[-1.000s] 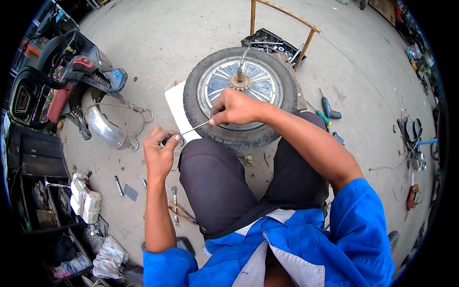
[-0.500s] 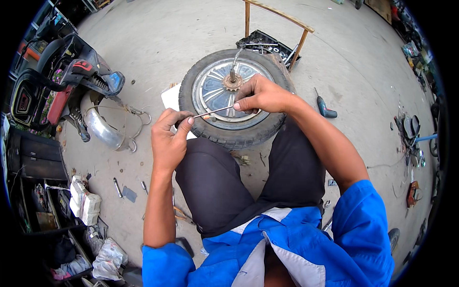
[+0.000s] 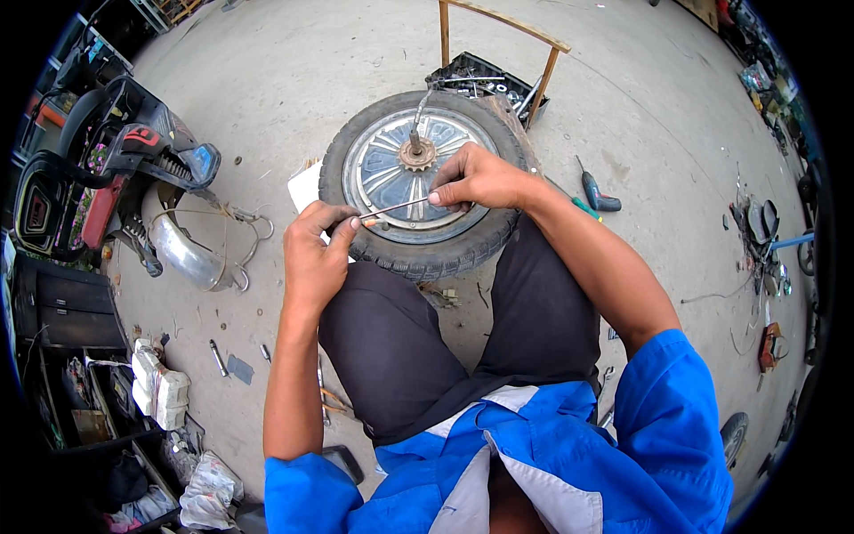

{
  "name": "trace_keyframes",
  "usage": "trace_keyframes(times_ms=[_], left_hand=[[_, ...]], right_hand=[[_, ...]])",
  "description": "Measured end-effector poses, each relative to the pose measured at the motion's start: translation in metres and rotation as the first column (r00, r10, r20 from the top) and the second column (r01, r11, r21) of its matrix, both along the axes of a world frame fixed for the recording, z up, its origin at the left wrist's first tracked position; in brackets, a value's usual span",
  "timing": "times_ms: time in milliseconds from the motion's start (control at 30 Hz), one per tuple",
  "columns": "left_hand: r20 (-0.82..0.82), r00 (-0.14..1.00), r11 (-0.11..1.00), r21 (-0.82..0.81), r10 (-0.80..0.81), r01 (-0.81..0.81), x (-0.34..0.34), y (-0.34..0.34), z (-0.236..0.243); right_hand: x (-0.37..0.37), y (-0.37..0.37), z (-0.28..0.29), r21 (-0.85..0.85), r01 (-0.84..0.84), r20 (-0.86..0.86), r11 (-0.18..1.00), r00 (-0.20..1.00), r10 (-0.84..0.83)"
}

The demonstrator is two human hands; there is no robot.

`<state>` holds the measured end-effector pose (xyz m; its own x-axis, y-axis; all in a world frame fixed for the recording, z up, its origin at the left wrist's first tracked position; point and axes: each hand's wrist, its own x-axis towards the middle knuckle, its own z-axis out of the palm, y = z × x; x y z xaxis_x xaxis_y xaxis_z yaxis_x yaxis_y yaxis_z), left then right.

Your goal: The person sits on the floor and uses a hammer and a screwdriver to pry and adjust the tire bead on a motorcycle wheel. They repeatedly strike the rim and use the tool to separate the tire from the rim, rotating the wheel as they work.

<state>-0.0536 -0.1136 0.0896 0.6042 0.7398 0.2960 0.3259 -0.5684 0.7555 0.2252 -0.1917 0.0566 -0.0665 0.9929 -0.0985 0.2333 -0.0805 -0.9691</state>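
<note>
A thin metal rod (image 3: 396, 207) stretches between my two hands, slanting slightly up to the right. My left hand (image 3: 313, 262) pinches its left end between thumb and fingers. At the other end, the thumb and fingers of my right hand (image 3: 480, 180) are closed on it. Beneath the rod lies a wheel with a black tyre (image 3: 334, 173), flat on its side in front of my knees. A rusty sprocket (image 3: 416, 154) and an upright axle with a cable mark its centre. A small orange bit (image 3: 370, 222) shows below the rod near my left fingertips.
Beyond the wheel stand a black toolbox (image 3: 461, 69) and a wooden frame (image 3: 509, 25). A drill (image 3: 600, 194) lies to the right. On the left are scooter parts (image 3: 133, 158), a shiny metal fender (image 3: 184, 251) and a white bundle (image 3: 161, 392). Loose tools lie near my legs.
The view has shifted a little, so the wheel and floor items sit slightly further left. Both hands keep their pinch on the rod; a green object now shows beside my right knee.
</note>
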Motion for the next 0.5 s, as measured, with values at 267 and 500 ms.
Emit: trace_keyframes(times_ms=[267, 500], left_hand=[[-0.032, 0.999, 1.000, -0.014, -0.010, 0.010, -0.001, -0.003, 0.004], [0.022, 0.997, 0.997, -0.032, 0.071, -0.070, 0.001, 0.013, -0.017]], right_hand=[[0.003, 0.001, 0.004, -0.006, -0.051, 0.050, 0.999, 0.997, 0.051], [-0.009, -0.002, 0.009, 0.059, -0.084, 0.200, 0.995, 0.977, 0.070]])
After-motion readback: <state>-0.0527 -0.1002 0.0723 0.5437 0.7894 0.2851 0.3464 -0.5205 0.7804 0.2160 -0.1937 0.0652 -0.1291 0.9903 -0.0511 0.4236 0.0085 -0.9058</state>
